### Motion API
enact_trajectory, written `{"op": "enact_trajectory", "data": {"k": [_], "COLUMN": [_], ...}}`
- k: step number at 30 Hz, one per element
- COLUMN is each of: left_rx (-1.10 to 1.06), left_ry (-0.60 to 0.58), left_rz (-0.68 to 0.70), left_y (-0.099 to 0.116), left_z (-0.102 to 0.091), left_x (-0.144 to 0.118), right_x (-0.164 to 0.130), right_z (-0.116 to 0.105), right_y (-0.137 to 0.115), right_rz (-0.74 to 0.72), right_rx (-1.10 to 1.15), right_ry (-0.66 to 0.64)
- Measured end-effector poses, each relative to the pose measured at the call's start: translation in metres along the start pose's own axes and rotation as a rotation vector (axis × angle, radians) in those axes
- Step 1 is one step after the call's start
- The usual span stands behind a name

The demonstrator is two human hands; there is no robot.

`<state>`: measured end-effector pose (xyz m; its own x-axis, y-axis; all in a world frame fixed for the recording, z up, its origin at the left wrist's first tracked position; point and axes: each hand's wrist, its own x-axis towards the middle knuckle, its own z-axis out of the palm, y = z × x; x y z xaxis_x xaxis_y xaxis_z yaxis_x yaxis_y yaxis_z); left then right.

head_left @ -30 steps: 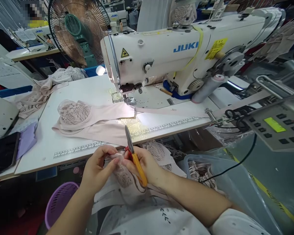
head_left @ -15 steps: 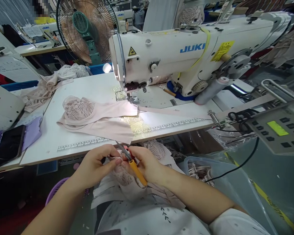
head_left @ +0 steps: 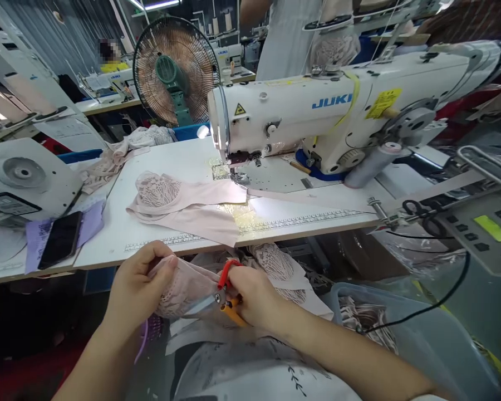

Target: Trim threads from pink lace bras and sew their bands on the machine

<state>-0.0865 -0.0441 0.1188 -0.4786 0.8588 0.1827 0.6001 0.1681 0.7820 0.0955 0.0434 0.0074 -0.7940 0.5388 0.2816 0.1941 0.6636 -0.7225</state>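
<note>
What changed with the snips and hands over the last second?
The thread snips swung from blades pointing up toward the table to blades pointing left, laid across the lace piece. The left hand spread the lace piece wider and now grips its edge. The right hand kept hold of the snips throughout. The pink garment on the table and the sewing machine did not move.

A garment sewing workshop. A white industrial JUKI sewing machine (head_left: 317,120) fills the surface (head_left: 175,161) at 12 o'clock, with rulers printed along its front edge. Pink lace pieces (head_left: 179,203) lie at 10 o'clock, a standing fan (head_left: 176,69) behind them, more sewing stations (head_left: 108,83) at 11 o'clock, and a control panel (head_left: 484,228) at 3 o'clock.
</note>
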Motion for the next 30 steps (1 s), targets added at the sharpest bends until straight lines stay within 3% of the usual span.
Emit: {"op": "enact_trajectory", "data": {"k": [6,9,12,16,23,30], "left_rx": [-0.157,-0.244,-0.303,-0.375,-0.450,-0.353], "left_ry": [0.099,0.160,0.195,0.220,0.282,0.297], "left_rz": [-0.156,-0.237,-0.295,-0.361,-0.400,-0.446], "left_y": [-0.016,-0.021,-0.024,-0.026,-0.028,-0.046], "left_z": [-0.014,-0.015,-0.015,-0.017,-0.023,-0.024], "left_x": [-0.021,-0.030,-0.037,-0.038,-0.036,-0.039], "right_x": [-0.005,-0.007,-0.009,-0.012,-0.024,-0.041], "right_z": [0.002,-0.001,-0.007,-0.016,-0.024,-0.032], "right_y": [0.000,-0.001,-0.003,0.000,0.016,0.031], "right_rz": [-0.125,-0.143,-0.116,-0.106,-0.297,-0.190], "right_rx": [-0.123,-0.173,-0.116,-0.034,0.021,-0.002], "right_ry": [0.038,-0.014,-0.105,-0.135,-0.144,-0.258]}}
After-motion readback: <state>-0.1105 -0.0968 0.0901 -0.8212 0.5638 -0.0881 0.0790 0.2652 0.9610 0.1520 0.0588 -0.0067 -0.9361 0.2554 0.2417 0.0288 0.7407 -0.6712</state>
